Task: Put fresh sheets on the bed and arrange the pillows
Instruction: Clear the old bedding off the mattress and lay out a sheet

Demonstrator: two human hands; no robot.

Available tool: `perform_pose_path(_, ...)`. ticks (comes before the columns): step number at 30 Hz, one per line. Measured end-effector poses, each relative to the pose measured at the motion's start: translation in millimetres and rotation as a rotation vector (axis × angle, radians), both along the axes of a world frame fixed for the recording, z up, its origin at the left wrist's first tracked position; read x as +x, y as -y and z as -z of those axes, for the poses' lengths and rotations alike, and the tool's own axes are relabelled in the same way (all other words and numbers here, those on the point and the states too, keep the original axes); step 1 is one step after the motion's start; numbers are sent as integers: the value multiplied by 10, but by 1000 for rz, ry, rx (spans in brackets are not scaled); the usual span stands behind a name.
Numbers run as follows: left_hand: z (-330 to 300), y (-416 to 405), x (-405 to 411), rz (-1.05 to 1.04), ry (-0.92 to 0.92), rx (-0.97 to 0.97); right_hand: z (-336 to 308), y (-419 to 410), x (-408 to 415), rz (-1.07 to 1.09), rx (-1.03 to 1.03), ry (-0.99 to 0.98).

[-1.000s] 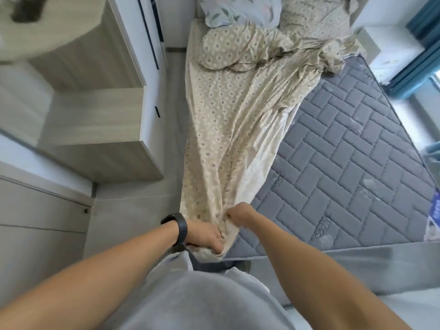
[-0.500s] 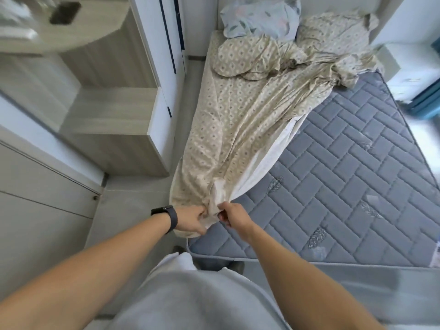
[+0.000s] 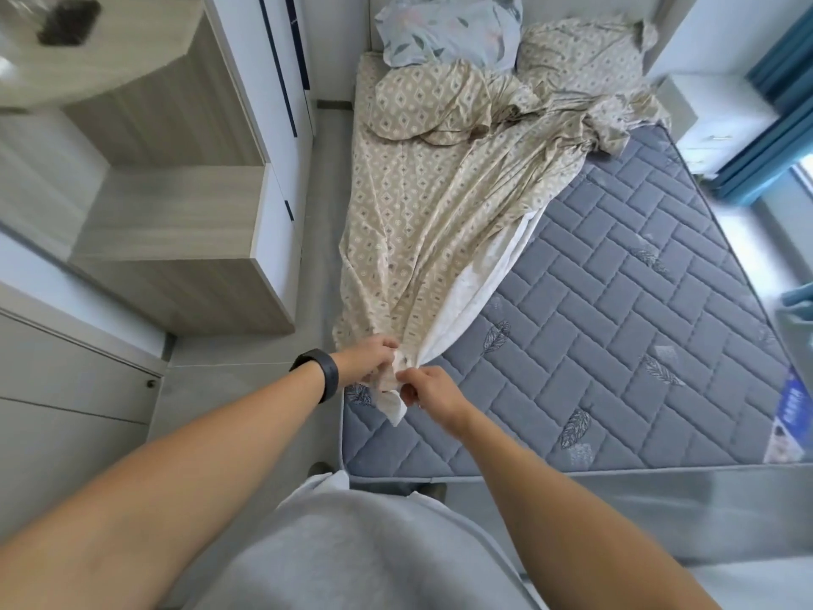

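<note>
Quilted grey mattress (image 3: 616, 328) is lying mostly bare, its herringbone stitching showing right up to the near edge. Beige diamond-print sheet (image 3: 422, 222) is stretching in a bunched strip along the bed's left side, white underside showing. Left hand (image 3: 367, 358) and right hand (image 3: 429, 391) are both pinching its gathered corner. Pillows (image 3: 448, 33) are sitting crumpled at the head.

Home bedroom; grey quilted mattress (image 3: 616, 328) on bed, patterned sheet (image 3: 422, 222) bunched across it; pillows (image 3: 448, 33) at head; wood-and-white wardrobe (image 3: 184, 239) alongside; teal curtain (image 3: 774, 103) by window; small white nightstand (image 3: 712, 112).
</note>
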State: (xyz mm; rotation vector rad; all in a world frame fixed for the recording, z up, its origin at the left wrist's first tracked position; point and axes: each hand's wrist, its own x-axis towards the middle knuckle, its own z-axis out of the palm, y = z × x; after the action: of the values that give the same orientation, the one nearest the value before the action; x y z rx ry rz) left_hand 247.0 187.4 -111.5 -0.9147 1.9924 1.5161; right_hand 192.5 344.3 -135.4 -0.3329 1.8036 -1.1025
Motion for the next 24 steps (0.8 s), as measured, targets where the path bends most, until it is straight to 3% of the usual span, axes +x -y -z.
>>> perform_pose_path(3, -35, 97, 18, -139, 71, 150, -55, 29, 76, -89, 56, -44)
perform_pose_path(6, 27, 157, 47, 82, 88, -18, -60, 58, 110, -131, 161, -138)
perform_pose_path(9, 39, 126, 54, 152, 70, -105, -10, 78, 106, -6, 253, -178)
perform_pose_path(16, -10, 235, 168, -147, 59, 27, -63, 183, -105, 221, 299, -194)
perform_pose_path(21, -79, 173, 349, 67, -169, -67, -126, 383, -233, 306, 260, -118)
perform_pose_path(24, -200, 36, 456, 124, -237, 35, -200, 445, -309, 422, 229, 20)
